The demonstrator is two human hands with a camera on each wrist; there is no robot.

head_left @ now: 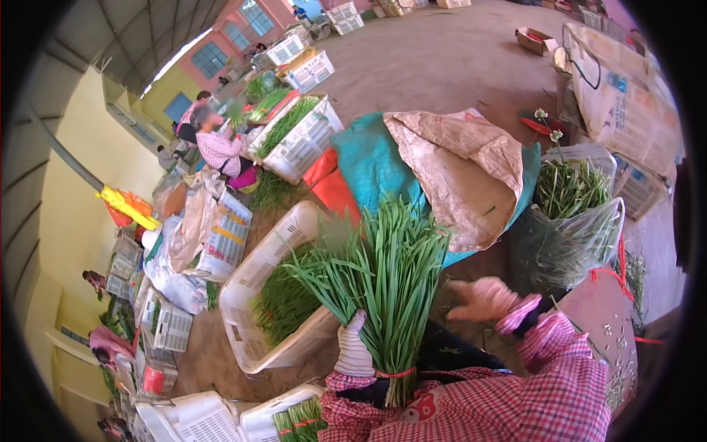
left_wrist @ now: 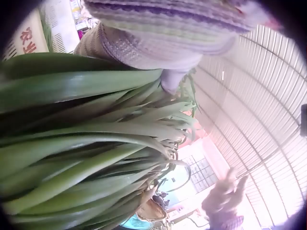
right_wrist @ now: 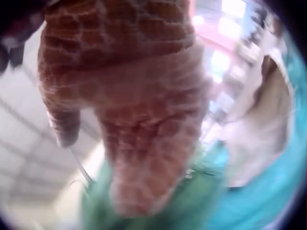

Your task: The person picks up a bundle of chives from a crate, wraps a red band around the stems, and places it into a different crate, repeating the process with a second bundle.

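Note:
A thick bundle of garlic chives [head_left: 394,276], tied low down with a red band [head_left: 396,373], stands against the person's checked apron, its leaves fanning up and left. My left hand [head_left: 355,350], in a striped glove, grips the bundle's left side just above the band. In the left wrist view the thumb of that glove [left_wrist: 144,45] lies over the long flat leaves [left_wrist: 86,139]. To the right of the bundle and apart from it, my right hand [head_left: 482,298] is blurred, its fingers extended. The patterned right glove [right_wrist: 144,110] fills much of the right wrist view.
A white crate [head_left: 239,324] with loose greens stands left of the bundle. Ahead lie a teal sack [head_left: 379,162] and a brown sack [head_left: 456,169]. On the right is a clear bag [head_left: 567,247] of cut stalks. Tied bundles [head_left: 302,420] lie at the lower left.

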